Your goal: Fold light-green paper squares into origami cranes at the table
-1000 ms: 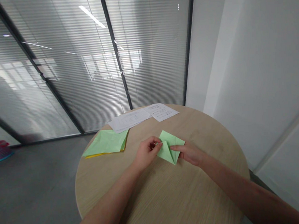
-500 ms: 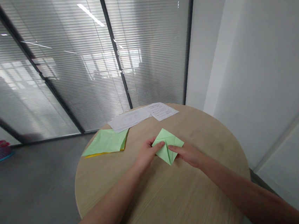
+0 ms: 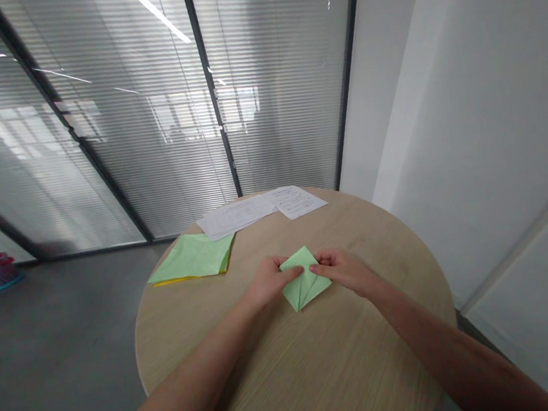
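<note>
Paper (image 3: 305, 288), green and folded, was held centrally over the bench (image 3: 314, 369), clamped at opposite edges by left hand (image 3: 267, 278) and right hand (image 3: 347, 271), probably so the folds wouldn't spring loose.

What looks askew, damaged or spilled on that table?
Nothing spilled or visibly damaged. Mildly untidy: the white sheets lie skewed to each other, and the green sheet doesn't quite cover the yellow paper, whose near edge peeks out. The folded green paper between left hand and right hand looks intact.
</note>
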`<state>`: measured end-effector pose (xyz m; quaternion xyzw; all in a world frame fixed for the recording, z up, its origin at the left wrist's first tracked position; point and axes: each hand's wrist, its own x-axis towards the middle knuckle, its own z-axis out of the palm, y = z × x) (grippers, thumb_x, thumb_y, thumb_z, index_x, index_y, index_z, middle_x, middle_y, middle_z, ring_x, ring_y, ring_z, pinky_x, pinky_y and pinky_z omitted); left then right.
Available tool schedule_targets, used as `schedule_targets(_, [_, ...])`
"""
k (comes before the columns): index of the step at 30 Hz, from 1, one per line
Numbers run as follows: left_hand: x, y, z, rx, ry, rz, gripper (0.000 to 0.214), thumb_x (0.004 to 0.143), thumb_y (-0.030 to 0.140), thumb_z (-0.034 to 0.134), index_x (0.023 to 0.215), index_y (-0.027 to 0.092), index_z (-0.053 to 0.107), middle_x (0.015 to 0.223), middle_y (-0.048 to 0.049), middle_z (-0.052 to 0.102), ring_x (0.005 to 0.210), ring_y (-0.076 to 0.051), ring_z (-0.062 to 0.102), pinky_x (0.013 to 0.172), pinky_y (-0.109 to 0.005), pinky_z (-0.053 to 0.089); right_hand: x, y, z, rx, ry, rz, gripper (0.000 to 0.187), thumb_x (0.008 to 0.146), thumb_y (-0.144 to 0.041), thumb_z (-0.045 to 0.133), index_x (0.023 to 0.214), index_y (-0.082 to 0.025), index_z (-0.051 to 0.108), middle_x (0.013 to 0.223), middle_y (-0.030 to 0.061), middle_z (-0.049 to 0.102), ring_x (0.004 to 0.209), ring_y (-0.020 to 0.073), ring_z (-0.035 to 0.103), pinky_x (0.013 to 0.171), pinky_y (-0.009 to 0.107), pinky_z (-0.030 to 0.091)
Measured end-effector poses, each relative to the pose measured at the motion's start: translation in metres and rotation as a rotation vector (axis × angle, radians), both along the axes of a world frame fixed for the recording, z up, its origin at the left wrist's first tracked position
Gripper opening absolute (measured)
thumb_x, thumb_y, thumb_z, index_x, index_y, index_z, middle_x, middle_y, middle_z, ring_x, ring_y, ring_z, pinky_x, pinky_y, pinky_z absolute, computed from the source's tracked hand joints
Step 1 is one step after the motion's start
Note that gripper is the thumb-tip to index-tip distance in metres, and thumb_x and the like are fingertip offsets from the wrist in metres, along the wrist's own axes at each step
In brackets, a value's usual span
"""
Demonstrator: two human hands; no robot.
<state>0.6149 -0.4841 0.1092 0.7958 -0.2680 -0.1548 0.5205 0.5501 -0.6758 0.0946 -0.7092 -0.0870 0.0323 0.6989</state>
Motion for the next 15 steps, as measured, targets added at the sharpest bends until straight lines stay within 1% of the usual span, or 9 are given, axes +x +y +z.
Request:
schedule_targets(2, [-0.0012, -0.0007, -0.0007, 0.049, -0.039, -0.026, 0.029, 0.072, 0.041, 0.065, 0.073, 0.013, 0.071, 0.061, -0.0002, 0.061, 0.054, -0.013, 0.051, 0.050, -0.023, 0.035, 0.0008, -0.0032, -0.0019, -0.056, 0.029, 0.018, 0.025, 0.075, -0.038, 0.069, 0.088, -0.017, 0.069, 0.083, 0.0046, 0.070, 0.070, 0.0166, 0.063, 0.066, 0.028, 0.047])
schedule_targets(4, [-0.0019, -0.0015, -0.0019, 0.065, -0.073, -0.038, 0.030, 0.072, 0.042, 0.065, 0.074, 0.013, 0.070, 0.062, -0.0002, 0.061, 0.055, -0.013, 0.050, 0.050, -0.023, 0.034, 0.0010, -0.0045, -0.0030, -0.086, 0.040, 0.023, 0.024, 0.075, -0.037, 0.068, 0.087, -0.017, 0.069, 0.082, 0.0047, 0.070, 0.068, 0.0168, 0.063, 0.064, 0.028, 0.047])
schedule_targets(8, [-0.0006, -0.0009, -0.0028, 0.043, -0.120, -0.043, 0.032, 0.072, 0.044, 0.065, 0.077, 0.013, 0.067, 0.065, -0.0008, 0.060, 0.057, -0.013, 0.051, 0.049, -0.022, 0.035, 0.0016, -0.0058, -0.0016, -0.099, -0.003, -0.047, 0.023, 0.076, -0.036, 0.066, 0.090, -0.017, 0.069, 0.085, 0.0047, 0.070, 0.070, 0.0170, 0.063, 0.064, 0.028, 0.047])
schedule_targets(11, [0.0007, -0.0007, -0.0023, -0.011, -0.043, -0.018, 0.033, 0.070, 0.045, 0.068, 0.081, 0.014, 0.063, 0.065, -0.0004, 0.059, 0.055, -0.013, 0.053, 0.049, -0.022, 0.039, 0.0026, -0.0075, 0.0002, -0.070, -0.040, -0.105, 0.026, 0.077, -0.036, 0.065, 0.096, -0.017, 0.068, 0.089, 0.0054, 0.070, 0.072, 0.0172, 0.064, 0.065, 0.028, 0.047])
schedule_targets(15, [0.0007, -0.0045, -0.0058, -0.173, 0.123, 0.044, 0.035, 0.066, 0.041, 0.073, 0.082, 0.014, 0.059, 0.069, -0.0019, 0.061, 0.060, -0.014, 0.057, 0.052, -0.024, 0.045, 0.0029, -0.0069, 0.0008, -0.022, -0.067, -0.122, 0.030, 0.077, -0.038, 0.066, 0.098, -0.017, 0.067, 0.090, 0.0060, 0.071, 0.074, 0.0177, 0.064, 0.067, 0.030, 0.049])
